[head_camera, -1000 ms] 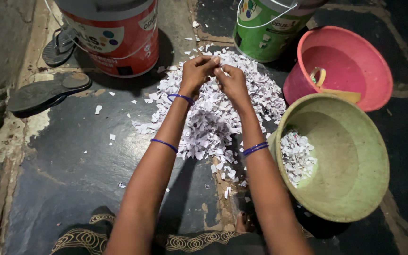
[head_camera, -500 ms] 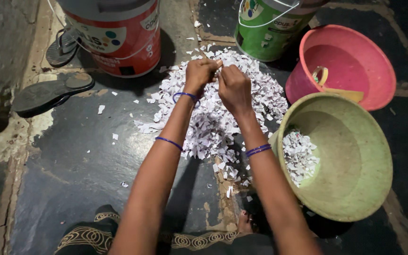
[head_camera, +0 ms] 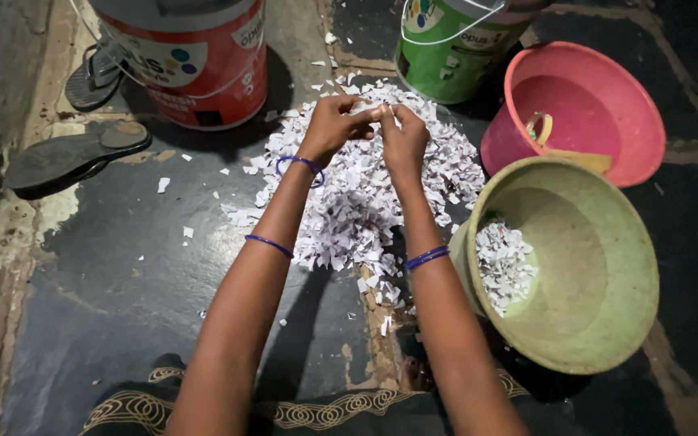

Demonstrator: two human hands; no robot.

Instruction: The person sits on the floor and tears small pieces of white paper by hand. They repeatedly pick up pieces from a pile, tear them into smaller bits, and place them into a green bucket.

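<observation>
while the left hand (head_camera: 334, 123) and right hand (head_camera: 401, 137) pinch one paper scrap (head_camera: 378, 111) over the pile of torn paper (head_camera: 357, 202), the tearing step seems in hand, so next comes a firm pull apart.

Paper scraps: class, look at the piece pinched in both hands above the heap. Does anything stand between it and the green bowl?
Nothing visible does. The left hand and right hand pinch a paper scrap over the heap; the green bowl lies open alongside.

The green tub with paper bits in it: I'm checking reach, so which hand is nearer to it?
Right. The right hand is over the paper pile, just up-left of the green tub; the left hand lies beyond it, farther from the tub.
</observation>
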